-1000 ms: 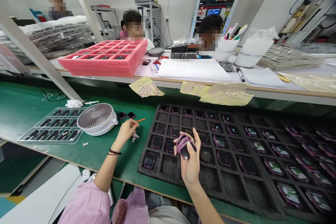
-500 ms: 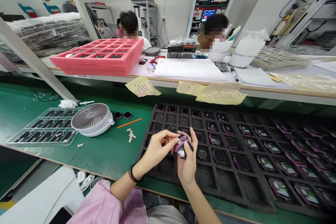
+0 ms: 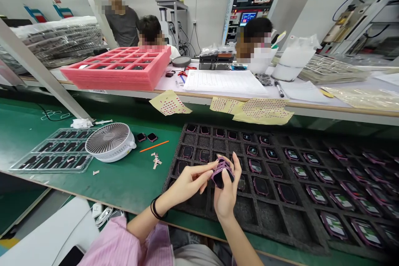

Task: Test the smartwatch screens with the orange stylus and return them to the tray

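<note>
My right hand [image 3: 226, 191] cradles a small smartwatch with a purple strap [image 3: 222, 173], its dark face tilted towards me. The fingertips of my left hand [image 3: 190, 185] pinch the strap from the left. Both hands hover over the black foam tray [image 3: 282, 226], whose square compartments hold several similar watches [image 3: 260, 186]. Some watches show green-and-white film on their faces, and others are dark. The compartments directly below my hands are hidden. A thin orange stick [image 3: 154, 146] and small pale scraps [image 3: 155, 160] lie on the green bench mat [image 3: 137, 183] left of the tray.
A white desk fan [image 3: 109, 141] and clear tray of dark parts [image 3: 52, 151] stand at the left. Beyond the bench edge lie yellow dotted sheets [image 3: 170, 103]. A pink foam tray [image 3: 115, 68] and paper form [image 3: 222, 82] sit on the far table, with co-workers behind.
My left hand has moved from the orange stick, now lying on the mat, to the watch strap. The watch has turned in my hands, and a standing person has come further into view.
</note>
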Tool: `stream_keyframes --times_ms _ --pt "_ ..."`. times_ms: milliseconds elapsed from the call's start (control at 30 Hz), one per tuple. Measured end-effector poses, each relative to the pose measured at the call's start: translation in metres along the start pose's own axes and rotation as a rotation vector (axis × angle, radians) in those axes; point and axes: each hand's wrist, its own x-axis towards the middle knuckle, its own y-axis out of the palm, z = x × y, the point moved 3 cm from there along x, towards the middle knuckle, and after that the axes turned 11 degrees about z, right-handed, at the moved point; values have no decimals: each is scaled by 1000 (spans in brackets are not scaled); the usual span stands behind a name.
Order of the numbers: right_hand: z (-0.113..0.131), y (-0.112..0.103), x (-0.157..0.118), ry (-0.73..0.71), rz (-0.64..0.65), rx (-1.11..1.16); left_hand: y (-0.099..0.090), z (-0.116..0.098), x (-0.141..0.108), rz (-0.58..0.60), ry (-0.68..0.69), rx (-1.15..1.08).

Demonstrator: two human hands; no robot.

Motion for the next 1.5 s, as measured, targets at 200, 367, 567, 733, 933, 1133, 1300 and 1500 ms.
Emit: stream_keyframes --times_ms 200,367,567,733,933,1133,1300,1500 --pt "4 4 0 -17 0 17 5 15 -11 313 -156 -160" --pt "1 6 -2 -5 -26 -10 8 23 -15 292 -148 -187" --pt "-3 7 2 103 44 -9 3 28 -14 197 -101 -27" --pt "-7 12 -1 194 111 39 -2 33 -16 59 -62 153" --pt "-13 15 -5 327 132 164 -53 29 -32 -19 -122 366" --pt "-10 12 -1 335 107 208 -165 65 -65 -548 -396 854" --pt "-8 12 0 330 99 226 -185 94 -66 -488 -395 896" --pt "-6 12 0 305 97 235 -176 81 -61 -474 -388 661"
